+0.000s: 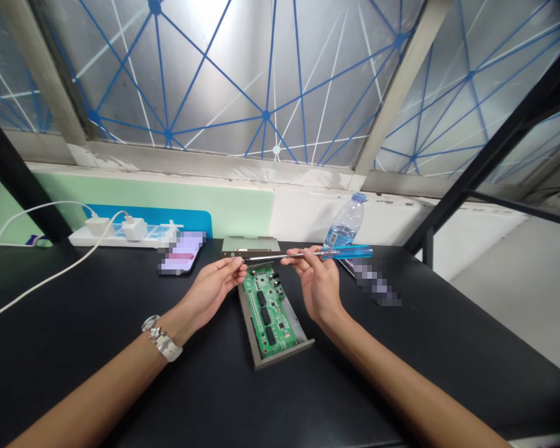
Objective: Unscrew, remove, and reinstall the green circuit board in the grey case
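My right hand (321,283) is closed around a screwdriver (348,252) with a clear blue handle, its long metal shaft level and pointing left. At the shaft's tip, my left hand (219,280) pinches thumb and finger together; whatever is between them is too small to make out. Under the shaft and between both hands lies a green circuit board (268,311) in an open metal tray (282,361). Behind it, partly hidden by the hands and screwdriver, is a flat metal cover (251,244).
A white power strip (114,235) with plugs and cables stands at the back left, a phone (183,252) beside it. At the back right are a water bottle (345,221) and a second phone (373,280). A black frame post (485,155) rises at the right. All rests on a black table (401,373).
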Demonstrator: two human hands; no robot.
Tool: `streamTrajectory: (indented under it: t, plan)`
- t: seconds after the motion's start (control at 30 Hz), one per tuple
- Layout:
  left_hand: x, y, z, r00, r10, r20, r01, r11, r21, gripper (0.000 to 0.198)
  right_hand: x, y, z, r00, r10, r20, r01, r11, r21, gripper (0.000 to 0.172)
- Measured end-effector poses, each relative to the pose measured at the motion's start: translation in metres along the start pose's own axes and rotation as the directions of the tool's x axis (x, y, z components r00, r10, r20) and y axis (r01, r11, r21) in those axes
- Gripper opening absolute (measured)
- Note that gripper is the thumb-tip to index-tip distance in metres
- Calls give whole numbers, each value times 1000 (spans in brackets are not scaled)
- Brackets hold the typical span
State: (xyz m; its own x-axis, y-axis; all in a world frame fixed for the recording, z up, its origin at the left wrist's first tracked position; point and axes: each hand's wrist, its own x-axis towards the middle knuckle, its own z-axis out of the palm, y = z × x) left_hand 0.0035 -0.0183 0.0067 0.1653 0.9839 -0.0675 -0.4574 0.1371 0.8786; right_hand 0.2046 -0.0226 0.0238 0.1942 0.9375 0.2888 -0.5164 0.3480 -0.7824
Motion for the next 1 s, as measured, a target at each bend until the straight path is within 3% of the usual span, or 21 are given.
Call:
streamTrajectory:
  t: [0.27, 0.5, 0.77, 0.87, 1.0]
  plan:
    - [-1, 2, 1, 1000, -12, -4, 12, 1000, 9, 19, 2, -5, 0, 998, -5, 63, 5, 1000, -10, 17]
    - [0, 5, -3, 999, 15, 29, -15, 1000, 6, 17, 8, -13, 1, 978, -2, 206, 12, 999, -50, 17]
    - [2, 7, 1, 994, 97, -40, -98, 995, -25, 17, 34, -26, 27, 953, -52, 300, 112, 976, -185, 15]
    - [7, 7, -4, 990, 137, -19, -135, 989, 66, 21, 52, -32, 43, 936, -30, 351, 132, 954, -269, 19]
    - [11, 10, -11, 971, 231, 61, -236, 885, 402, 26, 72, -28, 62, 902, -24, 431, 217, 889, -403, 16]
